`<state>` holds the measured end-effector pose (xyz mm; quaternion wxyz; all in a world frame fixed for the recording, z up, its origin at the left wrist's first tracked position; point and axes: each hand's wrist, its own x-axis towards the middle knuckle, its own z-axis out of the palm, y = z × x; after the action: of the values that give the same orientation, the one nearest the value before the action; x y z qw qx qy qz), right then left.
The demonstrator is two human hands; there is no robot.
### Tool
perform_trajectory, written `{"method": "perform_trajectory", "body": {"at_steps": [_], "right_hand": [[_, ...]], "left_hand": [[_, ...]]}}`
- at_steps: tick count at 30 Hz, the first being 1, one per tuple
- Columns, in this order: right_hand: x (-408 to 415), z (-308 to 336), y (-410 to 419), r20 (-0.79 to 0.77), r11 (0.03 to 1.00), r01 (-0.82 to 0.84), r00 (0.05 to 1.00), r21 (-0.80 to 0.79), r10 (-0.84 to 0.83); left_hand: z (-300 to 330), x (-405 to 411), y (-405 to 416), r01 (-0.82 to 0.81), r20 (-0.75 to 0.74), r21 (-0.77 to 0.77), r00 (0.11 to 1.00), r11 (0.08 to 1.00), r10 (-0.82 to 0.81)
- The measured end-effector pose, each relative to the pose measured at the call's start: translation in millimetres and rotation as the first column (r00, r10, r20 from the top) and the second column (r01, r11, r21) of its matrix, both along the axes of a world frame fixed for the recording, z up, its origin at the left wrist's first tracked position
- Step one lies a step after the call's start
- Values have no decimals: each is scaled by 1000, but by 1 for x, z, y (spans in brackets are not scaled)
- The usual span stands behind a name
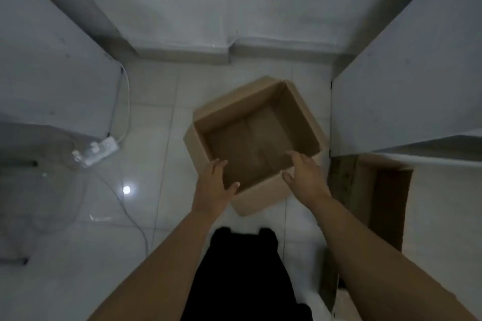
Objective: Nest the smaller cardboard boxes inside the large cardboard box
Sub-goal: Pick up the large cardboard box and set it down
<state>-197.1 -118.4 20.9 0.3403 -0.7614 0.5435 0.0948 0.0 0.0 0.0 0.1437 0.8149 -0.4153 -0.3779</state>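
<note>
A large brown cardboard box sits open-topped on the white tiled floor, turned at an angle, and nothing lies inside it. My left hand is at its near-left corner, fingers spread over the rim and thumb along the near wall. My right hand hovers over the near wall toward the right, fingers apart and pointing into the box. Neither hand holds anything. A second, darker cardboard box stands at the right, partly hidden under a white surface.
A white cabinet stands close to the box's right side, and another white panel is on the left. A white power strip with cables lies on the floor at left. My dark trousers are below.
</note>
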Motion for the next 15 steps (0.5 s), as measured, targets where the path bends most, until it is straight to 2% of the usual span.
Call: {"method": "perform_trajectory", "body": {"at_steps": [4, 7, 11, 14, 15], "right_hand": [[-20, -82, 4, -27, 999, 18, 999, 44, -17], [-35, -134, -13, -66, 1000, 7, 998, -26, -9], [-49, -195, -57, -177, 985, -18, 984, -169, -13], [-60, -224, -93, -175, 967, 51, 980, -249, -97], [-62, -232, -103, -142, 968, 100, 981, -231, -136]], "left_hand": [[-80, -31, 33, -106, -43, 115, 993, 988, 111], [-130, -47, 44, -139, -41, 143, 988, 980, 146], [-189, -55, 38, -157, -12, 95, 987, 983, 159], [-210, -64, 35, -296, -23, -43, 955, 954, 295], [-216, -67, 34, -356, -30, -69, 935, 932, 354]]}}
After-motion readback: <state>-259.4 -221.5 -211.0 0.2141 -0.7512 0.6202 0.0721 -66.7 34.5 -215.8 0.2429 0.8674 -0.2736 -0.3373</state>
